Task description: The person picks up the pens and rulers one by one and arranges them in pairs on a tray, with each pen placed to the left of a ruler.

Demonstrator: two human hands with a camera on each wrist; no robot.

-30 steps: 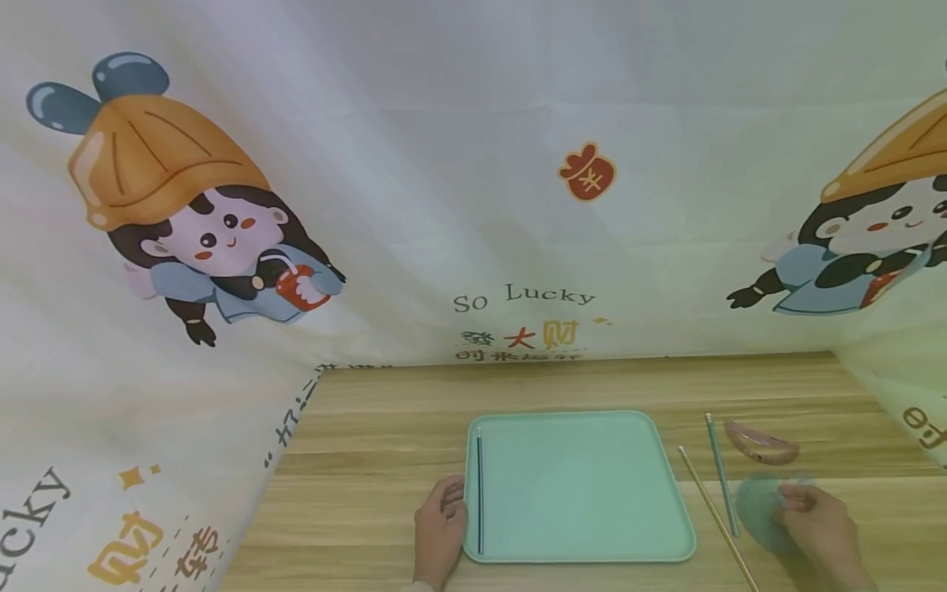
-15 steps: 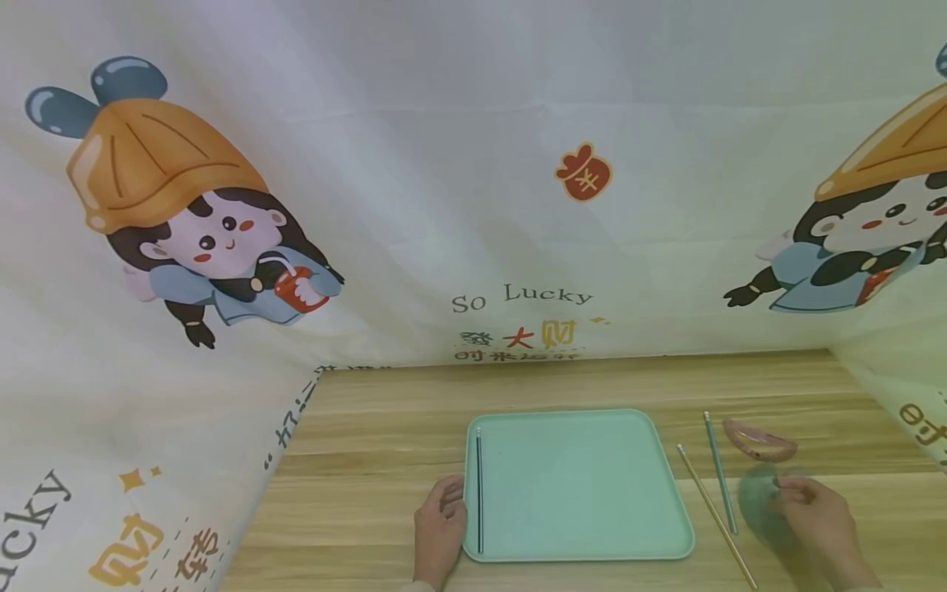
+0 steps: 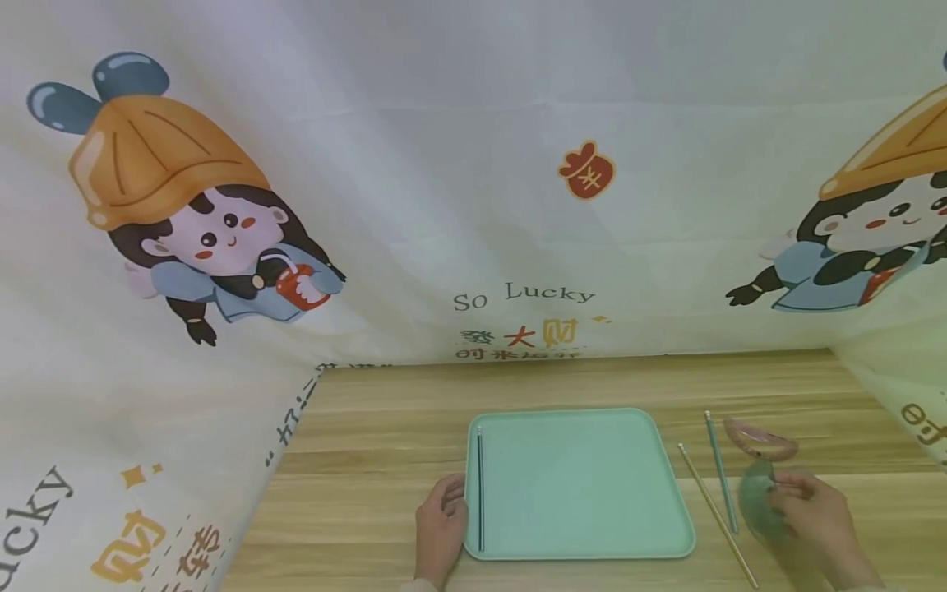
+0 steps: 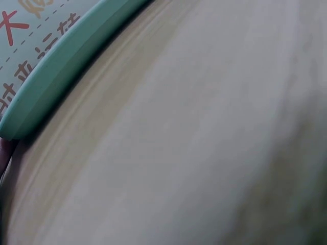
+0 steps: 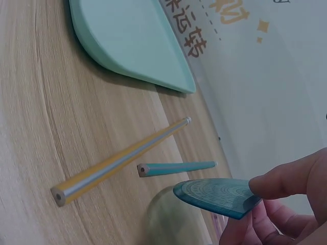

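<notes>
My right hand [image 3: 814,510] pinches a translucent teal protractor [image 3: 762,497] between thumb and fingers. In the right wrist view the protractor [image 5: 219,196] is tilted above the table, showing its curved markings. Against the left side of a mint-green tray [image 3: 584,551] rests my left hand [image 3: 441,522], its fingers loosely bent at the rim. Only a sliver of a finger shows in the left wrist view, below the tray's rim [image 4: 56,76]. A dark pencil [image 3: 481,493] lies lengthwise inside the tray, near its left wall.
Between the tray and my right hand lie a gold pencil [image 3: 718,514] and a teal pencil [image 3: 721,473] on the wooden table [image 3: 370,460]. A pink protractor [image 3: 762,440] lies beyond the held one. A printed cloth [image 3: 414,205] walls the back and sides.
The teal protractor tilts a little more on edge in my right hand, which stays near the same spot. My left hand and the tray have not visibly moved.
</notes>
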